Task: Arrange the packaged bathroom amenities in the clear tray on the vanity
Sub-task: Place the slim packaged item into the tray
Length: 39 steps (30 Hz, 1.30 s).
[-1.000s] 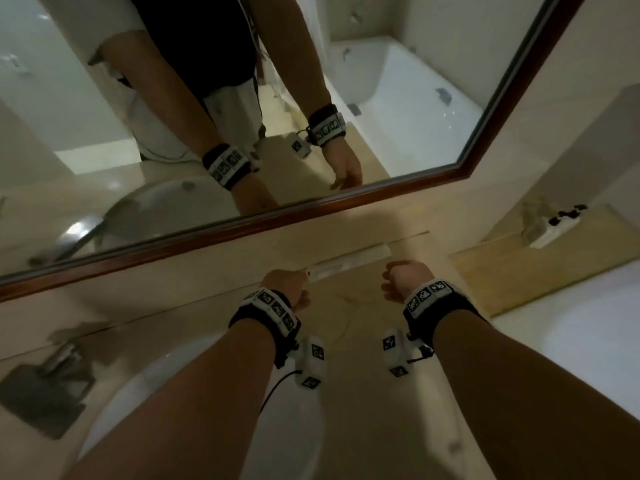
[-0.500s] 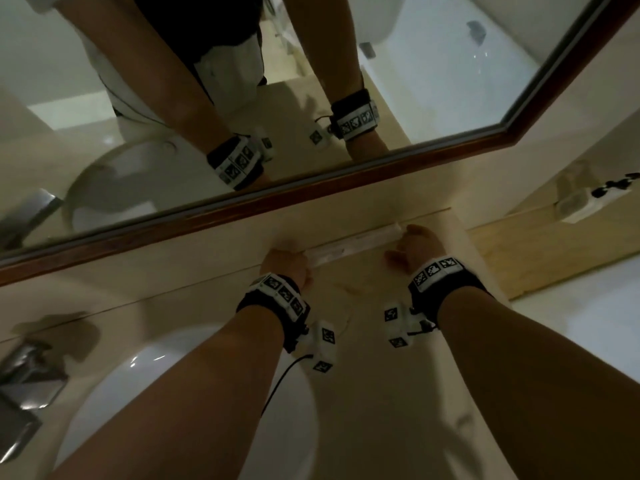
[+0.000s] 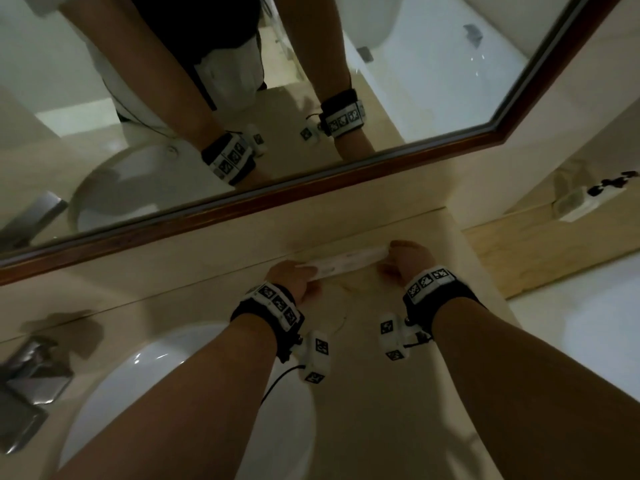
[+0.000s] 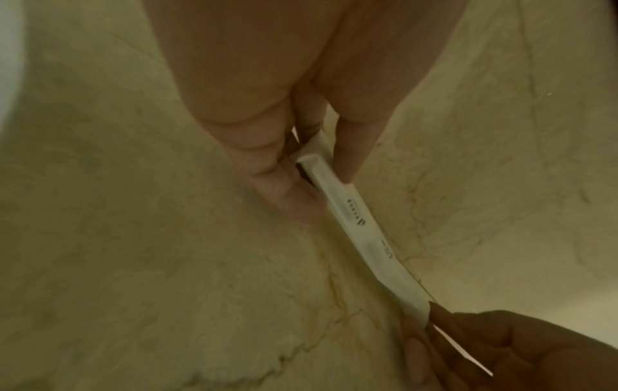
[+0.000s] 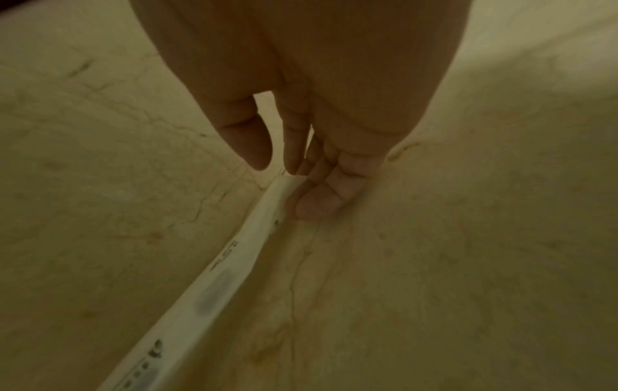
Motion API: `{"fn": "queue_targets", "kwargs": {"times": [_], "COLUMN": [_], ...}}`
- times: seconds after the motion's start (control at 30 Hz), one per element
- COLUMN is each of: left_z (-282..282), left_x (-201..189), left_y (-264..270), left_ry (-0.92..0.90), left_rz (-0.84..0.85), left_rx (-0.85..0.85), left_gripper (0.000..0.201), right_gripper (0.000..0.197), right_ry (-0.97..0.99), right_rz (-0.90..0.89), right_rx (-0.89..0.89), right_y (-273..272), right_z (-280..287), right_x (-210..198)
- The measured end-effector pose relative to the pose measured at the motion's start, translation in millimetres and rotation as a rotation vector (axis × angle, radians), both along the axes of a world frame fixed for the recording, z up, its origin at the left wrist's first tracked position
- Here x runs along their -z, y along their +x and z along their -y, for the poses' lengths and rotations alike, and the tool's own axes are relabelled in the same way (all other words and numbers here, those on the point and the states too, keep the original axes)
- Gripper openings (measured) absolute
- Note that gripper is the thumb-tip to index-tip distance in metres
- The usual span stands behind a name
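A long, narrow white amenity packet (image 3: 346, 263) with small printed text lies along the seam where the beige marble vanity (image 3: 363, 393) meets the wall. My left hand (image 3: 294, 282) pinches its left end between thumb and fingers; the left wrist view shows this grip (image 4: 321, 185) on the packet (image 4: 354, 230). My right hand (image 3: 405, 258) pinches the right end, with the fingertips (image 5: 294, 190) closed on the packet (image 5: 227, 269). I cannot tell whether the packet is lifted off the stone. No clear tray shows in any view.
A white sink basin (image 3: 173, 375) sits near left, with a chrome faucet (image 3: 31, 368) beyond it. A wood-framed mirror (image 3: 311, 181) runs above the backsplash. To the right is a wooden ledge (image 3: 536, 251) holding a white power strip (image 3: 581, 202).
Both hands reached forward from curled fists short of the packet and took hold of its two ends. The head view tilted down and closer.
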<state>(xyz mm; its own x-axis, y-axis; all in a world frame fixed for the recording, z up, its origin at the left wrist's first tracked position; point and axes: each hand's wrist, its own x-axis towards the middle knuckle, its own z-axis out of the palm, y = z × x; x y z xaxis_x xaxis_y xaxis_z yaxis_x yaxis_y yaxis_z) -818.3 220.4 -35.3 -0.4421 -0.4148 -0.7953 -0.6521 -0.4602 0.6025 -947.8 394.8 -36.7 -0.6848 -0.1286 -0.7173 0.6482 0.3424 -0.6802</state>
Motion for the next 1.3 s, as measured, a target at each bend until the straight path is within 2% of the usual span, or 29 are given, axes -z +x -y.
{"fn": "queue_targets", "kwargs": {"times": [0.13, 0.23, 0.3, 0.4, 0.53, 0.63, 0.8, 0.93, 1.07, 1.17, 1.3], "left_z": [4, 15, 26, 43, 64, 89, 129, 153, 175, 185, 190], "left_x": [-20, -46, -65, -96, -141, -171, -201, -218, -222, -224, -226], "left_y": [25, 46, 65, 99, 151, 203, 298, 382, 470, 535, 603], "left_ry": [-0.025, -0.065, -0.089, -0.126, -0.170, -0.178, -0.270, -0.354, -0.401, -0.411, -0.418], "left_rz": [-0.078, -0.124, -0.152, -0.204, -0.322, -0.385, -0.462, -0.473, -0.453, -0.438, -0.440], "left_rx": [-0.014, -0.065, -0.108, -0.177, -0.223, -0.279, -0.419, -0.581, -0.707, -0.819, -0.894], "left_gripper": [0.004, 0.006, 0.007, 0.018, 0.008, 0.006, 0.019, 0.006, 0.019, 0.007, 0.013], "right_gripper": [0.036, 0.019, 0.022, 0.012, 0.015, 0.008, 0.009, 0.010, 0.011, 0.010, 0.006], "right_ry": [-0.019, -0.026, -0.084, -0.161, -0.248, -0.311, -0.420, -0.486, -0.513, -0.484, -0.503], "right_rz": [-0.007, 0.042, -0.006, -0.041, -0.106, -0.101, -0.072, -0.014, 0.006, 0.029, 0.026], "right_rx": [-0.025, 0.048, -0.020, -0.035, -0.097, -0.170, -0.310, -0.453, -0.581, -0.716, -0.855], "right_y": [22, 43, 58, 87, 125, 157, 225, 294, 370, 431, 499], "right_z": [4, 18, 30, 48, 82, 114, 179, 232, 285, 318, 340], "right_x": [-22, -52, -71, -107, -152, -187, -222, -232, -235, -243, -246]}}
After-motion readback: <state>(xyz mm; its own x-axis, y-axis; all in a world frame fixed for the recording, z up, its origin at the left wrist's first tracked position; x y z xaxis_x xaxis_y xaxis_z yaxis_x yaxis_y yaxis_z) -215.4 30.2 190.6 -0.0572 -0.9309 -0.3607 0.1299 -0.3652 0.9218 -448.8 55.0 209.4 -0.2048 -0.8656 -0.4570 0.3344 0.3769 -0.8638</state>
